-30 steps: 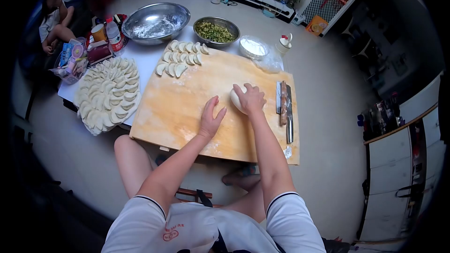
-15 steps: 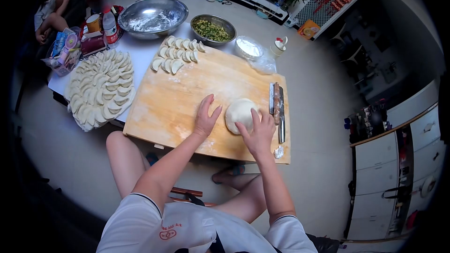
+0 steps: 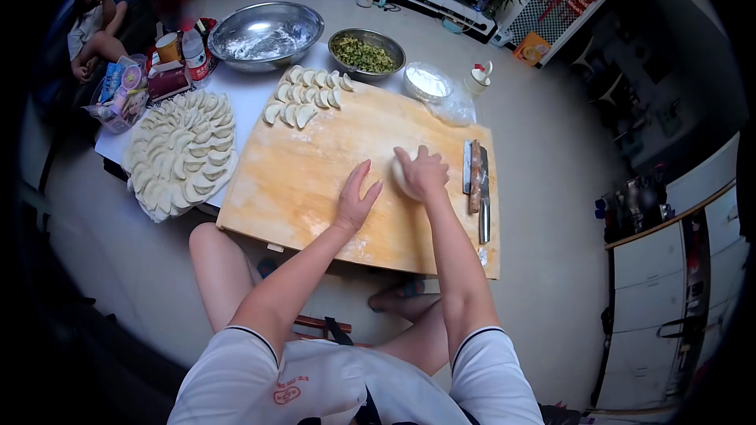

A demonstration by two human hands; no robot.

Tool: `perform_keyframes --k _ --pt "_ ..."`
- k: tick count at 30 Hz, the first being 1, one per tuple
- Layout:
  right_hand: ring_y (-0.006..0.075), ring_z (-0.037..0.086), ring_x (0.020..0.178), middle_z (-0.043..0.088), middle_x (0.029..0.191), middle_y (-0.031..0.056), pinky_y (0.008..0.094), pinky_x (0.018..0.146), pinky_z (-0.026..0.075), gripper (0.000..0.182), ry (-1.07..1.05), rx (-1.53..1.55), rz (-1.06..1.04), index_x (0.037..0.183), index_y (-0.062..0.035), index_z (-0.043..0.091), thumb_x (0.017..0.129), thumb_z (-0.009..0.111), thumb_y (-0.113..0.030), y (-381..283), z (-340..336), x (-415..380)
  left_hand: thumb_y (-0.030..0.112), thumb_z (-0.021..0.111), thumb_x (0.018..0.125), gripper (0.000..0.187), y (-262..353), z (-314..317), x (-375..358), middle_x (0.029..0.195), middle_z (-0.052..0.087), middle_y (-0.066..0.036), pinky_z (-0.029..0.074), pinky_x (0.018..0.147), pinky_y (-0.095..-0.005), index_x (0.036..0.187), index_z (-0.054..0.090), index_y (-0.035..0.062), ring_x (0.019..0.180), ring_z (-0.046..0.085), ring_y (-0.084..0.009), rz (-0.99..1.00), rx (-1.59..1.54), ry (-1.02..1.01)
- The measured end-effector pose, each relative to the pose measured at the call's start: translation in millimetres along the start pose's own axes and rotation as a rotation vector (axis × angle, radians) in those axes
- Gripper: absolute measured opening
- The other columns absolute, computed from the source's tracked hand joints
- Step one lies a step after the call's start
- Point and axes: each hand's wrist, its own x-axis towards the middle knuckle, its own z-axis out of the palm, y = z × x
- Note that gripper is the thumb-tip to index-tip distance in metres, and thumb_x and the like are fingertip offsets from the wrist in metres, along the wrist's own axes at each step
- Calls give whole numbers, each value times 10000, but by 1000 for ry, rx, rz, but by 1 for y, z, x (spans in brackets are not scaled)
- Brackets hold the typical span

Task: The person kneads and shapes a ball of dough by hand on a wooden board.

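Note:
A white ball of dough [image 3: 400, 179] lies on the floured wooden board [image 3: 315, 181], mostly hidden behind my right hand [image 3: 425, 173]. That hand is over the dough's right side, its fingers bent around the top and far edge. To the left, my left hand [image 3: 358, 203] hovers just above the board with thumb and fingers apart, holding nothing. Right of the dough lie a rolling pin [image 3: 475, 177] and a knife [image 3: 484, 216], side by side. Rows of folded dumplings [image 3: 307, 94] sit at the board's far left corner.
A tray of dumplings [image 3: 181, 153] stands left of the board. Behind are a large steel bowl [image 3: 268, 35], a bowl of green filling [image 3: 366, 53] and a bowl of flour [image 3: 428, 81]. A bottle [image 3: 194, 55] and a basket [image 3: 118, 106] stand far left. Another person [image 3: 94, 31] sits beyond.
My right hand has moved forward and left over the dough, covering more of it. The left hand remains open beside it. The whole view has shifted slightly.

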Motion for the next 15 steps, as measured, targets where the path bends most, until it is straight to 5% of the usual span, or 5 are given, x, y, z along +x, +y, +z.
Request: perform_keyframes --k 7,10,13,14,15 --pt "384 673 963 703 933 226 423 842 535 823 -318 -9 -155 1362 -17 497 865 539 -672 29 -25 -92 320 591 948 550 0 -1 -2 1380 535 -199 395 1071 -354 1385 487 2 1286 509 -304 -19 -10 -40" --pt "393 599 1142 661 1141 227 490 954 472 751 -114 170 -193 1327 -53 542 840 612 -619 40 -38 -120 316 573 961 544 4 -4 -3 1371 552 -192 397 1069 -343 1395 480 1 1277 525 -288 -89 -95 -136" --pt "404 478 1273 562 1319 194 587 1043 350 705 614 -184 -626 1295 -108 581 805 640 -612 42 10 -106 301 571 969 550 17 -6 -4 1371 560 -186 399 1068 -330 1407 459 -12 1276 532 -268 -183 -194 -230" --pt "407 377 1339 479 1391 178 635 1074 251 668 519 -131 -667 1301 -161 587 790 653 -587 43 39 -90 294 572 970 554 18 -7 -4 1372 561 -184 400 1067 -326 1411 450 -18 1276 533 -261 -213 -218 -250" --pt "403 393 1323 489 1382 175 622 1068 269 652 494 -88 -662 1293 -161 594 795 650 -577 44 50 -77 291 580 968 561 15 -5 -4 1377 555 -185 399 1069 -327 1414 444 -22 1282 527 -261 -183 -223 -214"
